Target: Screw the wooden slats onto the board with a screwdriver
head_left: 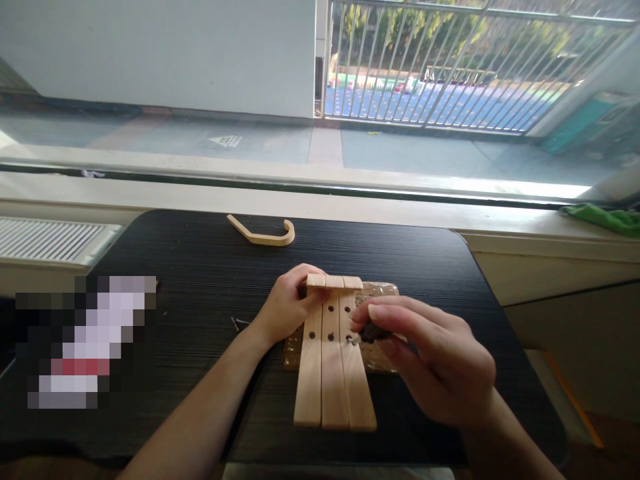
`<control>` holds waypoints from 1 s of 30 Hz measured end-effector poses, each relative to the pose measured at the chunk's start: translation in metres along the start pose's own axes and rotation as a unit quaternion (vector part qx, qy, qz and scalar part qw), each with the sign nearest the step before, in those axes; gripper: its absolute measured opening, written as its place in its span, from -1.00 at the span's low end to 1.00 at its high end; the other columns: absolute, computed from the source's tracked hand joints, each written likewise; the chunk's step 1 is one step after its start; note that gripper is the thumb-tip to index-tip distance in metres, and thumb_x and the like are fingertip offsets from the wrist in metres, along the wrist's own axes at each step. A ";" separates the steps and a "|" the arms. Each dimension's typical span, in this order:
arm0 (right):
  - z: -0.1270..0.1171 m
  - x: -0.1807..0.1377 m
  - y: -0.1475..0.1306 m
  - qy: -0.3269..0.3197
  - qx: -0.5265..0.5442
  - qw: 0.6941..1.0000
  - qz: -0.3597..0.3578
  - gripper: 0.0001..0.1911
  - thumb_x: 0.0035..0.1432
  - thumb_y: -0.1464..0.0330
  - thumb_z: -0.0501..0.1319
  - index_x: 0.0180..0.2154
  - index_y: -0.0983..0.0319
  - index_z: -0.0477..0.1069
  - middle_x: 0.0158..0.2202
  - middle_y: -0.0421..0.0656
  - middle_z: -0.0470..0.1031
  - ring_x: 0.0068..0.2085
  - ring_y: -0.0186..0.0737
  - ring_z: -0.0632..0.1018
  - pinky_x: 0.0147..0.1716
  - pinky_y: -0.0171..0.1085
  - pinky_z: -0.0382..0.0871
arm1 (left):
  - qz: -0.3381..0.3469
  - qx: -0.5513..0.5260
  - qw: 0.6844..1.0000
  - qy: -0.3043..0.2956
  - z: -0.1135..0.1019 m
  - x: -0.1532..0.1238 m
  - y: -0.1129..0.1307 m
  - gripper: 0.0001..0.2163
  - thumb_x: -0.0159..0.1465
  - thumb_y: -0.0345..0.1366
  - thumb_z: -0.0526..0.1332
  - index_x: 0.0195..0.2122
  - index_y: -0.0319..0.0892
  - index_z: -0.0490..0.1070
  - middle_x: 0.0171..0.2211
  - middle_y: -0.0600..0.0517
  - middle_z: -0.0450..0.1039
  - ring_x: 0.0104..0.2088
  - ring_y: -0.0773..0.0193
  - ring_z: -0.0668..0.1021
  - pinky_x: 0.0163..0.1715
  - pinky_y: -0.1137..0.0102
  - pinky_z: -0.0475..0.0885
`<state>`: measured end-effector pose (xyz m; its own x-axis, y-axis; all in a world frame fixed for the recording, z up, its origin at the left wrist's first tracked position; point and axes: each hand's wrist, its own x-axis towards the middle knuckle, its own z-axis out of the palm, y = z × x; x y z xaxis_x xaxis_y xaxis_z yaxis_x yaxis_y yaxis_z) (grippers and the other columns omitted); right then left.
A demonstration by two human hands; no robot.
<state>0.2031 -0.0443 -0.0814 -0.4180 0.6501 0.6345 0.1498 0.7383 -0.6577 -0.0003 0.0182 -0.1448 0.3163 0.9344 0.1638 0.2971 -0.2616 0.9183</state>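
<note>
A small wooden piece of three joined slats (336,393), with a short raised row at its far end, lies in front of me. Dark screw heads dot its surface. My left hand (290,300) grips its far left edge, fingers partly hidden behind it. Between the thumb and fingers of my right hand (440,353) is a short, dark-handled screwdriver (373,331), mostly covered. Its shiny metal tip meets the right slat at a screw. Under the wood sits a brown, tape-wrapped slab (383,291).
On the black table (200,267), a hooked wooden strip (265,238) lies toward the back. Loose dark screws (239,323) are left of my left wrist. A blurred-out item (100,333) is at the left. Beyond the table are a window ledge (350,210) and a green cloth (603,219).
</note>
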 end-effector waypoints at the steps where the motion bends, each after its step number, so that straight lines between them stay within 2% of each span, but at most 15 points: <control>1: 0.000 0.000 0.000 0.000 0.001 1.000 -0.001 -0.42 0.15 0.68 0.12 0.17 0.23 0.32 -0.04 -0.07 0.53 -0.07 -0.26 0.56 -0.15 -0.27 0.51 | 0.001 0.000 1.000 0.001 0.000 0.000 0.000 -0.77 0.28 -0.13 0.22 -0.30 -0.22 0.46 -0.31 -0.05 0.52 -0.28 0.21 0.54 -0.24 0.35 0.43; 8: 0.003 0.000 0.000 0.007 -0.010 1.000 -0.005 -0.44 0.17 0.67 0.13 0.18 0.22 0.32 -0.03 -0.05 0.52 -0.06 -0.23 0.55 -0.12 -0.22 0.50 | -0.002 0.003 1.000 -0.001 0.000 -0.001 -0.001 -0.78 0.27 -0.15 0.21 -0.28 -0.23 0.46 -0.29 -0.07 0.53 -0.26 0.20 0.54 -0.23 0.33 0.43; 14: 0.003 -0.001 0.000 0.006 -0.014 1.000 -0.002 -0.44 0.19 0.65 0.13 0.18 0.18 0.32 -0.05 -0.05 0.54 -0.09 -0.21 0.57 -0.17 -0.21 0.52 | -0.007 0.011 1.000 0.000 0.000 0.000 -0.001 -0.83 0.27 -0.21 0.21 -0.29 -0.22 0.46 -0.29 -0.06 0.53 -0.26 0.19 0.54 -0.24 0.33 0.43; 24: 0.003 0.003 0.001 0.016 -0.028 0.999 -0.008 -0.48 0.17 0.63 0.18 0.14 0.17 0.36 -0.10 -0.08 0.57 -0.14 -0.22 0.59 -0.19 -0.24 0.53 | 0.010 0.000 1.000 -0.024 -0.003 0.000 -0.002 -0.78 0.31 -0.14 0.19 -0.27 -0.21 0.45 -0.21 -0.09 0.53 -0.18 0.18 0.54 -0.19 0.33 0.44; 30: 0.005 0.005 0.002 0.033 -0.042 0.998 -0.023 -0.56 0.15 0.61 0.23 0.06 0.21 0.43 -0.14 -0.07 0.58 -0.16 -0.23 0.60 -0.22 -0.26 0.53 | 0.003 -0.002 1.000 -0.019 -0.002 -0.001 -0.003 -0.76 0.31 -0.12 0.19 -0.28 -0.21 0.45 -0.24 -0.09 0.53 -0.18 0.16 0.54 -0.18 0.31 0.44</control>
<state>0.1971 -0.0407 -0.0811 -0.3657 0.6242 0.6904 0.2081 0.7778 -0.5930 -0.0026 0.0188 -0.1469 0.3528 0.9227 0.1554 0.2923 -0.2665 0.9185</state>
